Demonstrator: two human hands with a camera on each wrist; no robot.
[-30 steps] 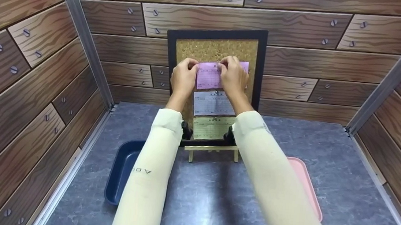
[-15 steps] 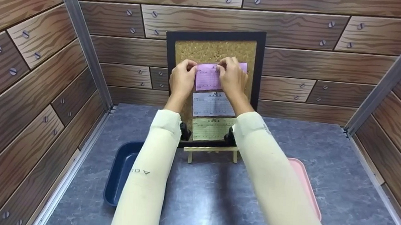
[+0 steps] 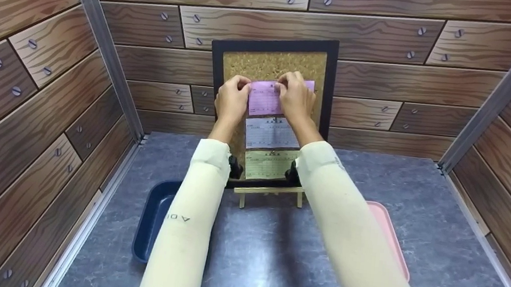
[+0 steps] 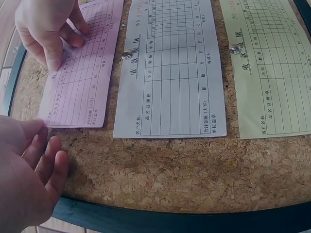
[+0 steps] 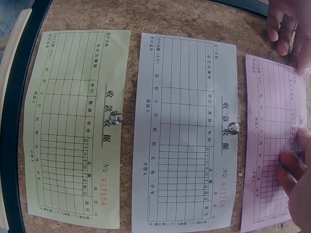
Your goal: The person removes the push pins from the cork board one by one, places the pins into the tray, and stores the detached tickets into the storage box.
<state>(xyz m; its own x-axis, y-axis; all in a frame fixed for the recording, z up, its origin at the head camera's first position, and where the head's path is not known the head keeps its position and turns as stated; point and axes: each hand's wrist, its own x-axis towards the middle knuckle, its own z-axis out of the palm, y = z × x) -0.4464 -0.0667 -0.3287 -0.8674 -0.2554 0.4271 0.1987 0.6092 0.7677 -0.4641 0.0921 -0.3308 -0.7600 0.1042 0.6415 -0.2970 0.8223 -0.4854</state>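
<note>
A pink receipt slip (image 3: 264, 98) lies flat against the framed cork board (image 3: 275, 63), above a white slip (image 3: 268, 133) and a green slip (image 3: 267, 164). My left hand (image 3: 232, 98) pinches the pink slip's upper left corner between thumb and fingers. At the middle of that slip's top edge is my right hand (image 3: 297, 98), its thumb pressed on the paper and its other fingers curled. Whether a pin sits under those fingertips is hidden. In the right wrist view, clear pushpins hold the white slip, pushpin (image 5: 233, 128), and the green slip, pushpin (image 5: 115, 117).
The board leans on a small gold easel (image 3: 269, 191), with black clips (image 3: 236, 167) near its lower edge. A dark blue tray (image 3: 149, 222) stands to the left and a pink tray (image 3: 387, 236) to the right, both partly behind my sleeves. Wood-patterned walls enclose the grey tabletop (image 3: 244, 255).
Both hands stay at the pink slip with almost no movement. The whole head view has shifted very slightly.
</note>
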